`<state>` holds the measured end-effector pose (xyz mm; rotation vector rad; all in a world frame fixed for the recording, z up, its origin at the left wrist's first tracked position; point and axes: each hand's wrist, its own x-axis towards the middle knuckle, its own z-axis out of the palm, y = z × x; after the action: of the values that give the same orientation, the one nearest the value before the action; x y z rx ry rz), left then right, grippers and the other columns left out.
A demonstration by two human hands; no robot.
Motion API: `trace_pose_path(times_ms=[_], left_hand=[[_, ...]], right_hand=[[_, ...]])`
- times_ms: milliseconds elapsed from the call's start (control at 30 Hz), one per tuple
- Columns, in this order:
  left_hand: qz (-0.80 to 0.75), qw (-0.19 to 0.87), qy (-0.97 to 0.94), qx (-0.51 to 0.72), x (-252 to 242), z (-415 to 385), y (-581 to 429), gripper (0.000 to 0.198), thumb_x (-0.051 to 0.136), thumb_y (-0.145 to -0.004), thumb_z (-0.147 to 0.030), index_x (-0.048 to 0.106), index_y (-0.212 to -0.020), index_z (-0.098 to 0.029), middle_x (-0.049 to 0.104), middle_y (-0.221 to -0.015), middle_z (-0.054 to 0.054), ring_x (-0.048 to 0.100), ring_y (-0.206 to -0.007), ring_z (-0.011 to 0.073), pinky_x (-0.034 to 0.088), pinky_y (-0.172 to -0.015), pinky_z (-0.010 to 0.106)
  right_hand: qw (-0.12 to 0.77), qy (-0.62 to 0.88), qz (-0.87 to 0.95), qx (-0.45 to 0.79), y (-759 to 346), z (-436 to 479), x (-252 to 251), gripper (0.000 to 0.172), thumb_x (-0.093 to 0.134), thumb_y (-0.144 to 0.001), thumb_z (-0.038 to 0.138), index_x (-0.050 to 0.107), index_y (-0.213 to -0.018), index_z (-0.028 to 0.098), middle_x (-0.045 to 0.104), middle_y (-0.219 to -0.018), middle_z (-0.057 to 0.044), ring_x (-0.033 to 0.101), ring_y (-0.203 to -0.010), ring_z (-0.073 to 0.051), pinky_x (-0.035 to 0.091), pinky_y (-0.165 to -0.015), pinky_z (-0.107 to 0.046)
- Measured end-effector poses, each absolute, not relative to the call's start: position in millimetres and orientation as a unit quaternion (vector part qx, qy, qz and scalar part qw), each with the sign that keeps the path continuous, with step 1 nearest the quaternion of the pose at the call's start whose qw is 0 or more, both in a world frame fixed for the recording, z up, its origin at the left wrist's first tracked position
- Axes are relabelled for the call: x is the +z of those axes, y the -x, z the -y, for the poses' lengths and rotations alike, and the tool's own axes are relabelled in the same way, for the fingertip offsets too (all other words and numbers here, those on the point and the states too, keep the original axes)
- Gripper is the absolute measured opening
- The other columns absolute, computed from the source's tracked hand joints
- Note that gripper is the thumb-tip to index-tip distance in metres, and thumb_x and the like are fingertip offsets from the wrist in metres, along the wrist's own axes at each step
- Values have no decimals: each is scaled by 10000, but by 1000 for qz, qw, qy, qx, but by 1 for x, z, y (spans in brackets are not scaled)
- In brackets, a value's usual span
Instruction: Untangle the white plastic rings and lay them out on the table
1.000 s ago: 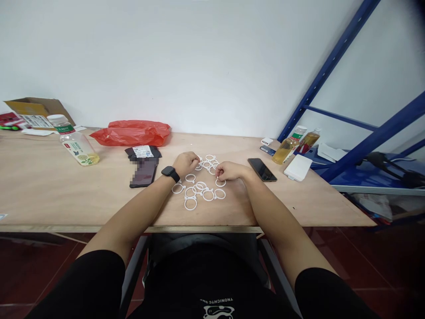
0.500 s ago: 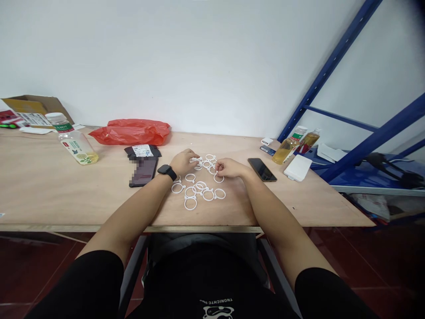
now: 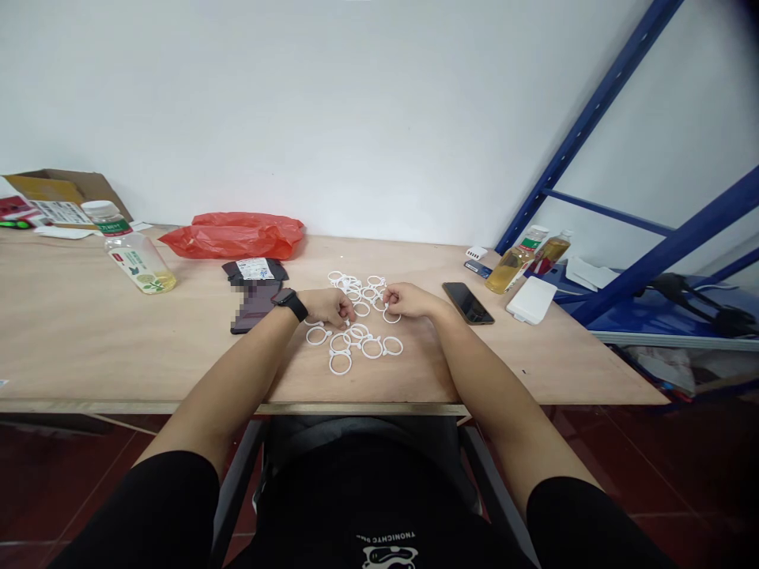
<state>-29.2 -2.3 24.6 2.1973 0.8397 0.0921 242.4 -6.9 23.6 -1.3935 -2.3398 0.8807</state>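
Observation:
Several white plastic rings (image 3: 356, 341) lie scattered on the wooden table (image 3: 88, 332) in front of me, with more rings (image 3: 356, 283) further back. My left hand (image 3: 329, 307), with a black watch on its wrist, rests among them, its fingers curled and pinched over a ring. My right hand (image 3: 408, 301) is closed in a pinch on a white ring (image 3: 390, 316) just to the right. The two hands are a short gap apart.
A black phone (image 3: 467, 303), a white power bank (image 3: 532, 299) and two yellow-liquid bottles (image 3: 515, 269) lie to the right. A dark pouch (image 3: 256, 294), a red plastic bag (image 3: 237, 235), a bottle (image 3: 134, 259) and a cardboard box (image 3: 53, 197) are left. A blue metal rack (image 3: 652, 245) stands right.
My left hand has drawn back from the far cluster of rings towards me and now rests lower among the middle rings. My right hand has barely moved.

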Motion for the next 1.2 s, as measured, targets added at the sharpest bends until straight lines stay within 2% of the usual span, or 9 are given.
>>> trace_pose_path(times_ms=[133, 333, 567, 900, 1200], left_hand=[[-350, 306, -883, 69, 23, 2, 23, 201, 671, -661, -270, 748, -819, -175, 632, -630, -28, 521, -543, 95, 379, -510, 192], [-334, 180, -900, 214, 27, 7, 16, 168, 582, -704, -228, 706, -796, -163, 693, -787, 23, 594, -702, 135, 454, -669, 227], [-366, 154, -874, 280, 33, 13, 13, 187, 536, -741, -227, 687, -818, -149, 683, -733, 21, 597, -651, 130, 458, -633, 230], [-379, 124, -867, 297, 31, 11, 16, 219, 571, -705, -215, 730, -842, -154, 711, -750, 21, 615, -649, 134, 459, -630, 231], [-383, 102, -863, 313, 32, 12, 17, 192, 568, -708, -229, 707, -814, -151, 684, -718, 19, 589, -628, 129, 436, -619, 236]], right_hand=[[146, 492, 802, 304, -241, 8, 25, 220, 601, -644, 114, 624, -856, 169, 613, -700, 28, 523, -598, -95, 362, -533, -185], [223, 477, 803, 281, -239, 7, 25, 197, 612, -662, 133, 620, -856, 166, 645, -761, 10, 573, -679, -110, 420, -617, -196], [276, 458, 804, 260, -237, 8, 26, 232, 583, -677, 146, 646, -900, 162, 624, -761, 16, 561, -689, -112, 414, -637, -201], [286, 455, 800, 269, -233, 9, 26, 241, 567, -685, 175, 682, -896, 155, 628, -733, 13, 547, -669, -115, 410, -637, -208], [288, 463, 794, 269, -232, 12, 28, 205, 551, -677, 156, 674, -840, 148, 650, -721, -2, 563, -662, -117, 416, -635, -210]])
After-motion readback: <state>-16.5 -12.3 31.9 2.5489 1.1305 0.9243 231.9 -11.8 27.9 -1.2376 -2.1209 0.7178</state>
